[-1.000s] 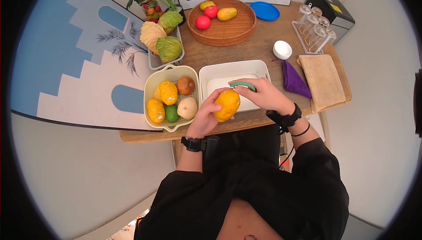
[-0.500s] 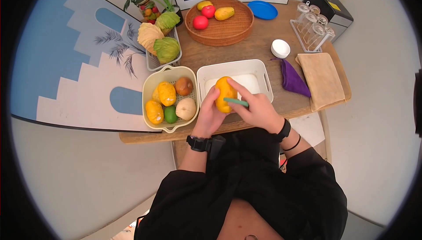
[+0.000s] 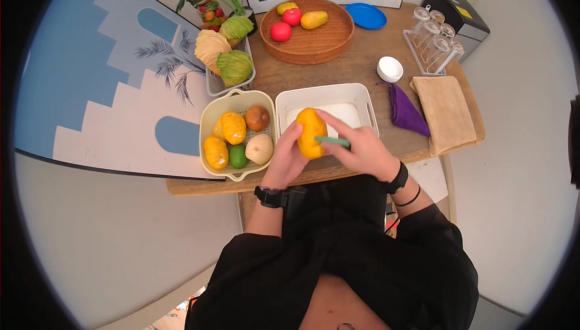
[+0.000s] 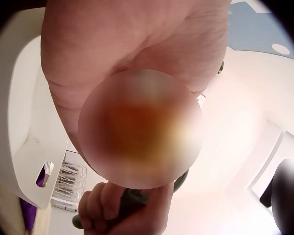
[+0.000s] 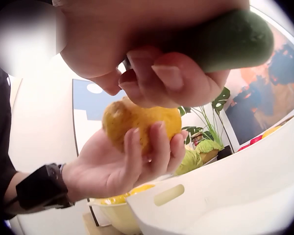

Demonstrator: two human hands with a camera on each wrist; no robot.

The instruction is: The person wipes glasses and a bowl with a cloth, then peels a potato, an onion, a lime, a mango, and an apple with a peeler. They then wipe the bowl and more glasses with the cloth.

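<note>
We're gripping an oval yellow fruit (image 3: 310, 132)!
Our left hand (image 3: 287, 159) curls its fingers round it; our right hand (image 3: 367, 151) wraps its fingers round a rounded green handle (image 3: 336, 142).

The head view is bright and evenly lit, with soft, faint shadows on the bench (image 3: 356, 61); its rim bows and falls to black. In the left wrist view, a round blur smears the centre and pale surfaces wash out. The right wrist view blurs at upper left.

Room above the far side of the white bin (image 3: 348, 111), raised walls (image 3: 326, 90) and cream basket (image 3: 241, 100) as low barriers.
</note>
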